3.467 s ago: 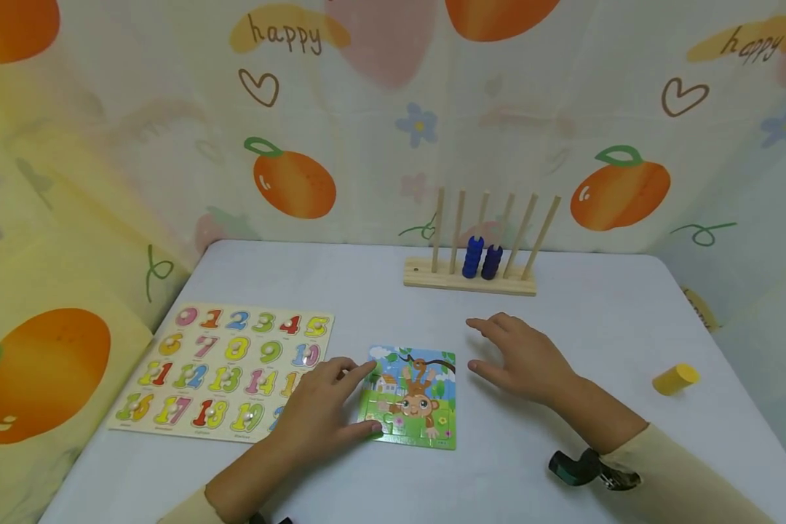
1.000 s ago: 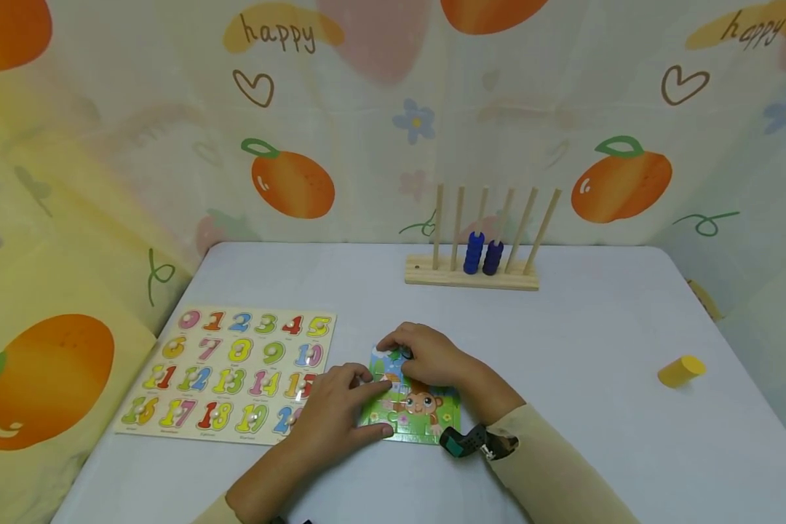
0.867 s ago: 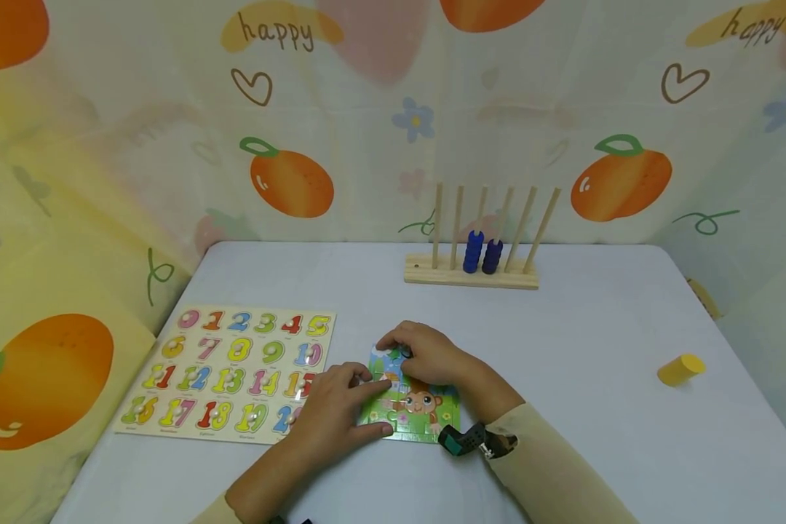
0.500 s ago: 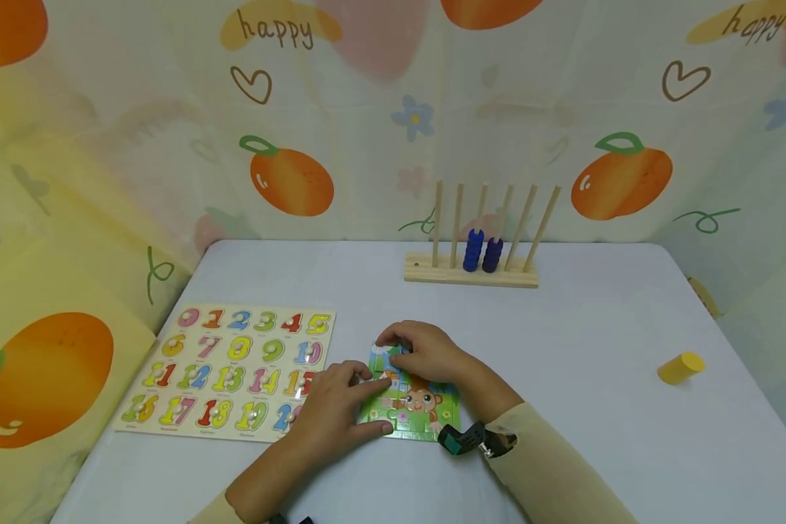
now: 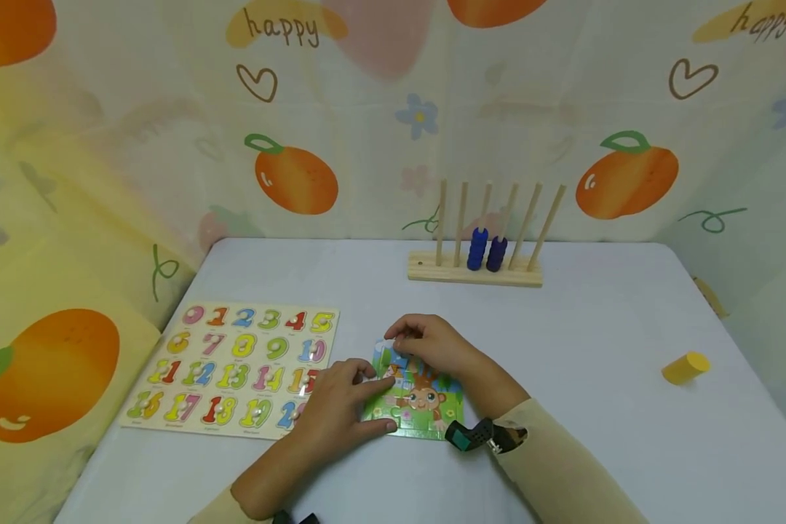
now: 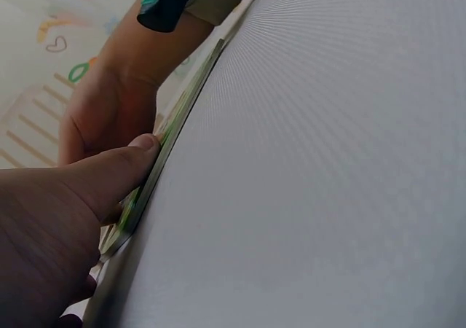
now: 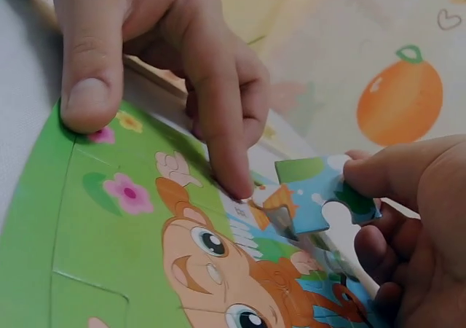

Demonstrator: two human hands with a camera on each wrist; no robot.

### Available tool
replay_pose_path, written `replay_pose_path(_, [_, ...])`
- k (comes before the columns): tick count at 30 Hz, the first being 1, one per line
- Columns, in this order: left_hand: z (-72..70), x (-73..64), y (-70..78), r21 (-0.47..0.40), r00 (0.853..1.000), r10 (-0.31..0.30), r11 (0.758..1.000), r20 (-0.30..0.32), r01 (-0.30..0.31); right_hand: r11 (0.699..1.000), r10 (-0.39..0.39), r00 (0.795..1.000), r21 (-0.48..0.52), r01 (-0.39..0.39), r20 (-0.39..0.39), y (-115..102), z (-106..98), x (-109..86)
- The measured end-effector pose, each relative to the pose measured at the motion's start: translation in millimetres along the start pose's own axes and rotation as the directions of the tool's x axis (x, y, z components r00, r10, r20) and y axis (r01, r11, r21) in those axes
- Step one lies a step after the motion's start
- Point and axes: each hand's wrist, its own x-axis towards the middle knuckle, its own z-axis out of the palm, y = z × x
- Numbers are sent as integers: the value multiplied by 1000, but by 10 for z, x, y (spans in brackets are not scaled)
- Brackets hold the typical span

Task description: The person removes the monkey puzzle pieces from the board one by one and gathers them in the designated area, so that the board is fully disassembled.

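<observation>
White table (image 5: 596, 364), patterned cloth (image 5: 511, 138) behind, right fingers (image 7: 393, 166) pinching puzzle piece (image 7: 309, 193), left fingers (image 7: 220, 124) spread

Left hand (image 5: 332, 406), thumb (image 7: 91, 69) and forefinger (image 7: 220, 116) outstretched, right hand (image 5: 436, 346) slightly farther forward, fingers (image 7: 377, 249) pinched, both forearms (image 5: 495, 387) angled inward

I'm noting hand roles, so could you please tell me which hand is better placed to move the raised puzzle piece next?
Probably the right hand: it pinches the piece, while the left hand touches the monkey puzzle.
</observation>
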Motion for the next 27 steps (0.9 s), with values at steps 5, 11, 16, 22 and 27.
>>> replay_pose_path(5, [30, 12, 0, -11, 1000, 11, 1000, -23, -11, 994, 38, 999, 100, -36, -14, -18, -84, 6])
replay_pose_path(11, [65, 41, 3, -27, 1000, 4, 1000, -11, -4, 969, 93, 993, 234, -75, -67, -32, -242, -31])
replay_pose_path(16, [76, 44, 4, -29, 1000, -22, 999, 19, 22, 970, 96, 993, 230, -79, -62, -56, -346, -76])
replay_pose_path(22, [53, 24, 0, -26, 1000, -22, 999, 13, 23, 976, 98, 994, 199, -85, -55, -88, -475, -145])
replay_pose_path(27, [14, 5, -13, -23, 999, -38, 999, 24, 38, 983, 116, 991, 154, -105, -66, -64, -605, -224])
